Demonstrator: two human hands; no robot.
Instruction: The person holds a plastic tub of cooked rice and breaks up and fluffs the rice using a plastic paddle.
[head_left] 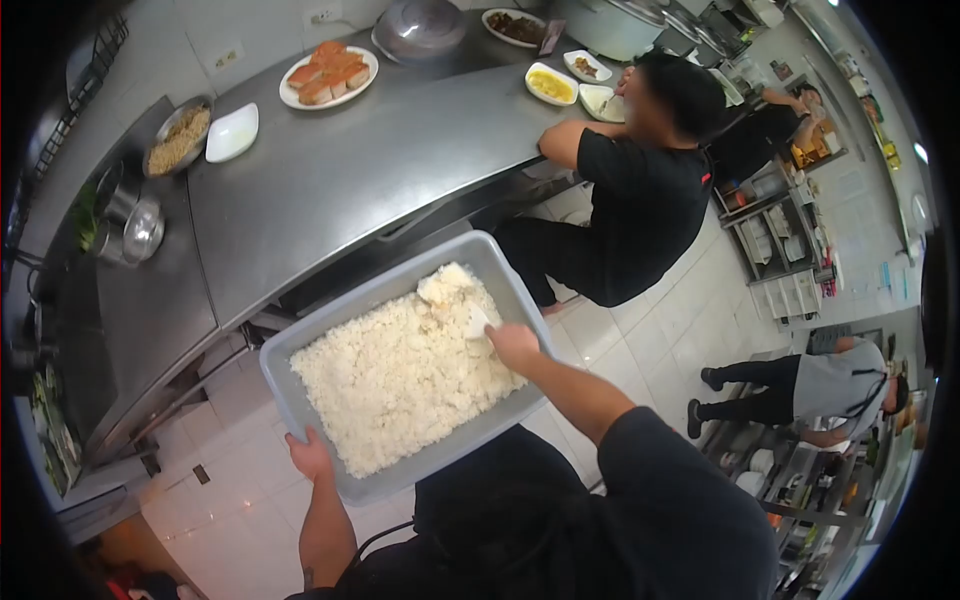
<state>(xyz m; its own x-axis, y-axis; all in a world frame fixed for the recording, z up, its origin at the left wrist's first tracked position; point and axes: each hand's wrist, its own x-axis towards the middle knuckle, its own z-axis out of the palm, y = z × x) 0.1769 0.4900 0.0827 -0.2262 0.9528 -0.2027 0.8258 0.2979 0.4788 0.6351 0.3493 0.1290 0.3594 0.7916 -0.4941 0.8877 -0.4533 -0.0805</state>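
Note:
A grey plastic tub point(372, 297) full of cooked white rice point(400, 375) is in front of my body, tilted in view. My left hand point(309, 455) is closed on the tub's near left corner, thumb up along the wall. Near the tub's right side, my right hand point(514, 346) is wrapped round a white rice paddle point(477, 322). The paddle's blade reaches into the rice, close to a raised clump point(447, 284) at the far right end. My fingers cover the paddle's handle.
Beyond the tub runs a steel counter point(330, 170) with a plate of orange-topped blocks point(328, 74), a white dish point(233, 133), a bowl of brown food point(180, 139) and metal bowls point(143, 230). A person in black point(640, 200) leans there. Others stand farther right on the tiled floor.

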